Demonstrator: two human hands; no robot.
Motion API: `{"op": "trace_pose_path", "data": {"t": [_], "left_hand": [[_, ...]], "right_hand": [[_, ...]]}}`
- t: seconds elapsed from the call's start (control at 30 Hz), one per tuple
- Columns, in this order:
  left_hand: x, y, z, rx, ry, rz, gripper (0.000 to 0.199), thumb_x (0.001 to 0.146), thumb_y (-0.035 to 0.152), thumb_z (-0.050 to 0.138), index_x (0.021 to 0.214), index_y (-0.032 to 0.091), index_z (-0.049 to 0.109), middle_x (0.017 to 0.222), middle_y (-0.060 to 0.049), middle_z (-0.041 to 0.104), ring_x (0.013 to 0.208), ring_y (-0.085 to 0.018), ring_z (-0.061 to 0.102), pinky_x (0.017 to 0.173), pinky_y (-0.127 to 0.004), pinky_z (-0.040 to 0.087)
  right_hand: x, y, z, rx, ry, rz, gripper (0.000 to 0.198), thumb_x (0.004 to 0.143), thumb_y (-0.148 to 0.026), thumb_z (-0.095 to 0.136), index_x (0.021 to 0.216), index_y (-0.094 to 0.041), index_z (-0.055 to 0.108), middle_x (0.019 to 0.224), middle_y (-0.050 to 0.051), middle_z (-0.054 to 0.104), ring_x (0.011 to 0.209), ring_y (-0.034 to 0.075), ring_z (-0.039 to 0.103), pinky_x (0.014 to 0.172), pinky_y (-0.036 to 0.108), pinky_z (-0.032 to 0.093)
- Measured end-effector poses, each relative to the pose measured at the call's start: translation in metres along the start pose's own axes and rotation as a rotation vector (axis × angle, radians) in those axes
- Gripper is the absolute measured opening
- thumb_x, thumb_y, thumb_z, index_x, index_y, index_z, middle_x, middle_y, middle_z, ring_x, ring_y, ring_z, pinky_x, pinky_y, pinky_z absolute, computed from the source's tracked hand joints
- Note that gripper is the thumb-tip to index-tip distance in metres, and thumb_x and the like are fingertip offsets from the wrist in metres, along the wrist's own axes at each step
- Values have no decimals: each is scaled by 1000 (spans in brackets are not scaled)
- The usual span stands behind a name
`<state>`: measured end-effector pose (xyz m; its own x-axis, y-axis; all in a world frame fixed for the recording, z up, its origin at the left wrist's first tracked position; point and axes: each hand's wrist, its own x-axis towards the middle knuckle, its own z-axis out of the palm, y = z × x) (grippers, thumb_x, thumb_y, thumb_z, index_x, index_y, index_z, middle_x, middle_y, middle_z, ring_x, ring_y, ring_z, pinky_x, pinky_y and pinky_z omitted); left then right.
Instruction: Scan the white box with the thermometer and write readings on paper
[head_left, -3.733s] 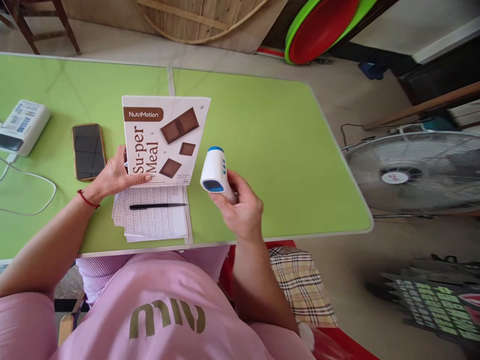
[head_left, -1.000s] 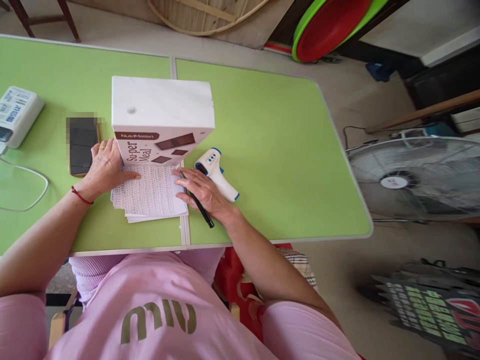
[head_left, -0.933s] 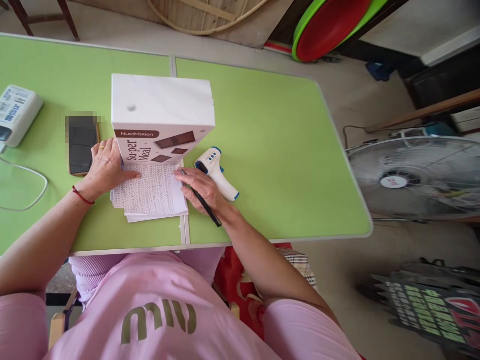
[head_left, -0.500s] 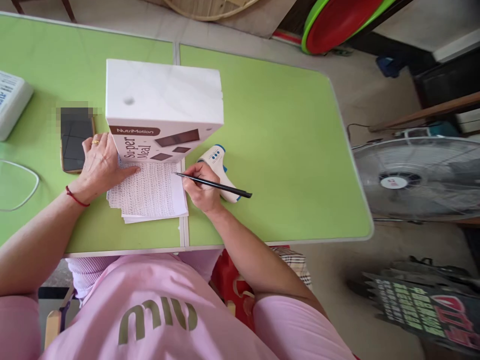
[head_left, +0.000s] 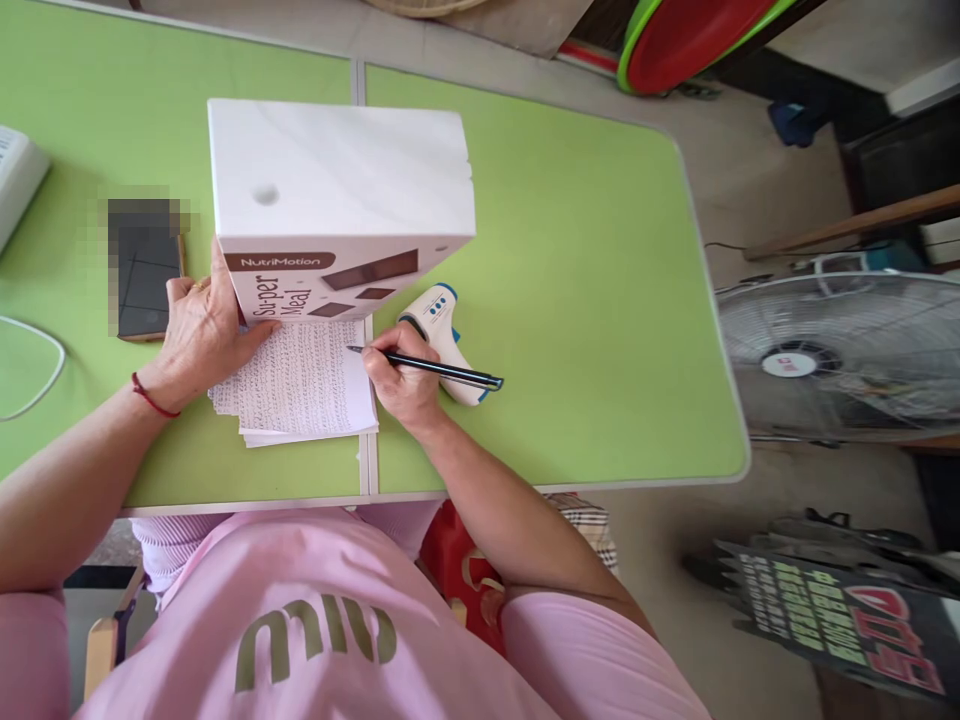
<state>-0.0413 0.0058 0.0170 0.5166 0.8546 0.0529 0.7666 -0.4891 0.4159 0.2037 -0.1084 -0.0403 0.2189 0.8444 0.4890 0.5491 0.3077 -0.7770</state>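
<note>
My right hand (head_left: 405, 380) is closed around a black pen (head_left: 450, 371), its tip over the right part of a handwritten sheet (head_left: 300, 385). The sheet tops a small stack of papers. My left hand (head_left: 206, 325) lies with thumb and fingers apart at the stack's upper left. Its thumb points along the foot of a white NutriMotion Super Meal box (head_left: 337, 175), and its index finger runs up against the box's left side. The upright box hides the far end of the papers. Partly behind my right hand lies a white and blue infrared thermometer (head_left: 442, 325).
A phone (head_left: 146, 270) lies left of my left hand. Farther left are a white cable (head_left: 56, 370) and a white case (head_left: 19, 180). The green folding table (head_left: 570, 300) has a seam under the papers. A fan (head_left: 795, 360) stands past its right edge.
The view has shifted slightly and the box looks larger. The index finger of my left hand now reaches up along the box's side. My right hand has hardly moved with the pen.
</note>
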Motion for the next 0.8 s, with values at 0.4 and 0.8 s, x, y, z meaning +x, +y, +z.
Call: {"op": "trace_pose_path", "data": {"t": [0.4,0.8], "left_hand": [[-1,-2,0,-50,-60,-15,75,84,55,82,147,24,58,124,-14,75,131,-51,64,106,-64,41],[-1,1,-2,-47,-79,-29,77,81,46,86,149,28,56,128,-16,74,131,-55,64,109,-69,42]], "right_hand": [[0,-2,-3,-110,-47,-18,16,95,-29,61,81,-28,53,66,-5,58,58,14,52,56,30,47],[0,-3,-3,-14,-18,-17,15,93,-25,62,81,-28,53,64,-7,58,54,13,52,53,28,45]]}}
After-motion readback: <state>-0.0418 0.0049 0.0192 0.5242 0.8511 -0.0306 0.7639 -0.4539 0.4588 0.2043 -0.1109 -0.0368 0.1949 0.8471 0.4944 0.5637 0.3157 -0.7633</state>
